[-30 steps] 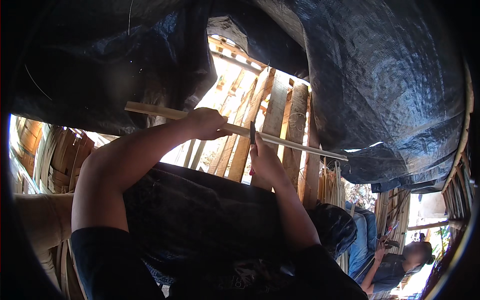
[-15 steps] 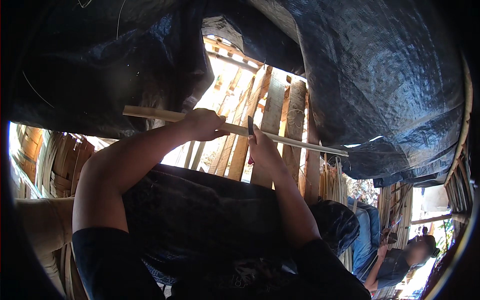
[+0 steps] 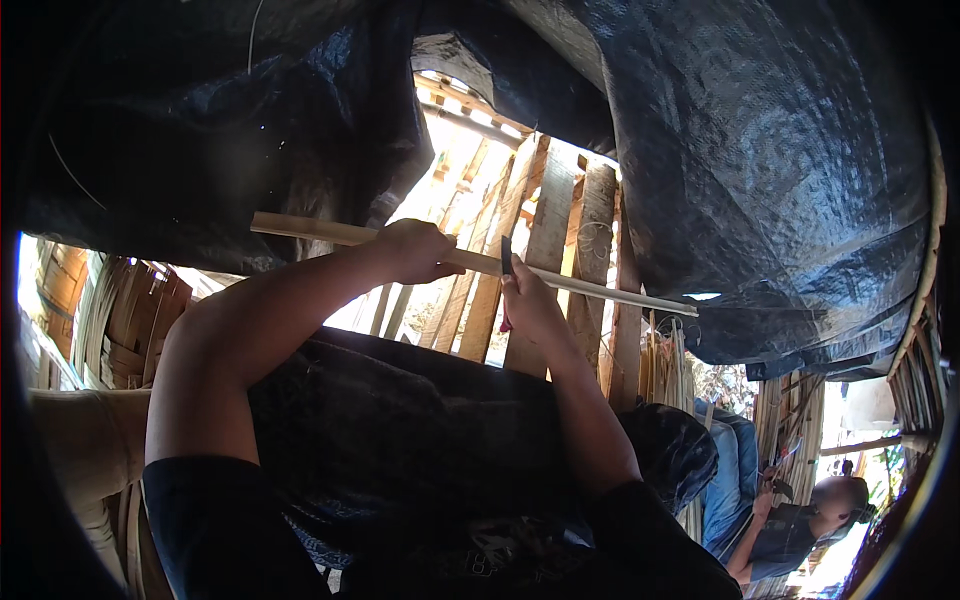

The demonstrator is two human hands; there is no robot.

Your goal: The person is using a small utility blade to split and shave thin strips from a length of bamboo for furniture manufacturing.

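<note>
The long pale strip [image 3: 320, 230] begins at my left over dark sheeting and runs rightward, tipping lower toward its far end, in front of me and above my lap. My left hand [image 3: 415, 250] is wrapped round it, clamped on the wider, browner stretch. I'd keep that grip firm, fingers behind the edge, so the strip can't twist.

Next along, my right hand [image 3: 532, 305] is closed round a knife [image 3: 506, 258], its dark blade standing across the strip just beyond the left hand, a bit of red showing below my fist (whether the edge bites or merely rests, I can't tell from here). A shallow, even angle and light pressure would suit it best, I think, with the left thumb well clear. Right of the blade the strip looks whiter and thinner, its tip hanging free, so it may flex if I lean on it.

As for the room: woven slats [image 3: 135, 310] stand at far left, dark cloth [image 3: 400, 400] covers my lap, and wooden boards [image 3: 550, 220] lie ahead with glaring light in their gaps. Black sheeting [image 3: 760, 180] bulges down on the right, and below it, far right, a co-worker [image 3: 785, 540] sits near blue jeans [image 3: 730, 480].
</note>
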